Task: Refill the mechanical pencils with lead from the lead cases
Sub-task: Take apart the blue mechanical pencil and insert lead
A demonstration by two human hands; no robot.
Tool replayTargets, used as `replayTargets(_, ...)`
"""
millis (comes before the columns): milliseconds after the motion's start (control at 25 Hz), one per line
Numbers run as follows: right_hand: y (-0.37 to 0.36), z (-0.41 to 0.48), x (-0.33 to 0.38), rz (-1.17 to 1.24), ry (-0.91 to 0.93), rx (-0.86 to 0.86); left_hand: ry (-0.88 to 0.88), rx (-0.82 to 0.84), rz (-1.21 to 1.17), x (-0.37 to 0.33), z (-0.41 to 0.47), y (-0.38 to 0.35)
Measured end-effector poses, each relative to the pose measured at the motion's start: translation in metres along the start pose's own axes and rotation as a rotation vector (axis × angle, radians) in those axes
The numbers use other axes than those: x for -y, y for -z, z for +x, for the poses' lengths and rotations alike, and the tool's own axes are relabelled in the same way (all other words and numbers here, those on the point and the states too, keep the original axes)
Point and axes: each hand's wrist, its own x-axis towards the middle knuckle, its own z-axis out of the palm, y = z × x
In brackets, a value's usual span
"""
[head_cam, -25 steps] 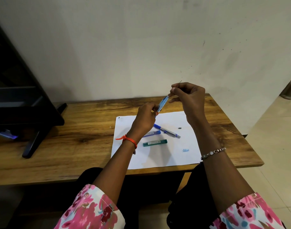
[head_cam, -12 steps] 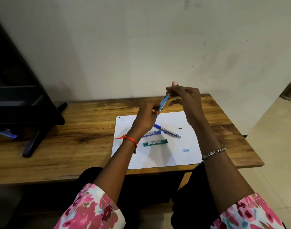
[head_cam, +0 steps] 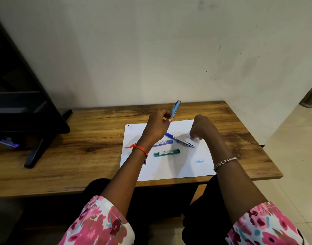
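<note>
So here's where I'm at: the left hand (head_cam: 156, 128) has a light blue mechanical pencil (head_cam: 175, 109) pinched between thumb and fingers, held up off the desk and tilted so its upper end points away toward the wall. The right hand (head_cam: 202, 129) is lowered over the white paper (head_cam: 169, 170), fingers curled down near a tiny dark bit I can't really identify. I can't tell if it's pinching anything, the fingertips are blurred. On the paper there's a second pencil, the dark blue one (head_cam: 180, 140), lying diagonally, with a purple lead case (head_cam: 163, 143) just beside it and a green lead case (head_cam: 167, 152) a bit nearer me. A small clear cap (head_cam: 199, 161) sits well apart on the right side of the sheet. My read is the light blue pencil is mid-refill with its cap off, and the dark blue one looks untouched, so I'd guess we're not even halfway.
</note>
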Motion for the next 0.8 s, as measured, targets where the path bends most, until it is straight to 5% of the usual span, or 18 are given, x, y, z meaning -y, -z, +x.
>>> replayTargets(240, -0.005, -0.001, 0.008, 0.047, 0.011, -0.035, -0.002, 0.009, 0.003, 0.0, 0.0, -0.001)
replayTargets(520, 0.022, -0.011, 0.014, 1.205, 0.396, -0.274, -0.005, 0.018, -0.003, 0.003, 0.002, -0.001)
replayTargets(800, 0.018, -0.013, 0.02, 1.245, 0.504, -0.263, -0.01, 0.026, 0.005, 0.005, 0.002, -0.002)
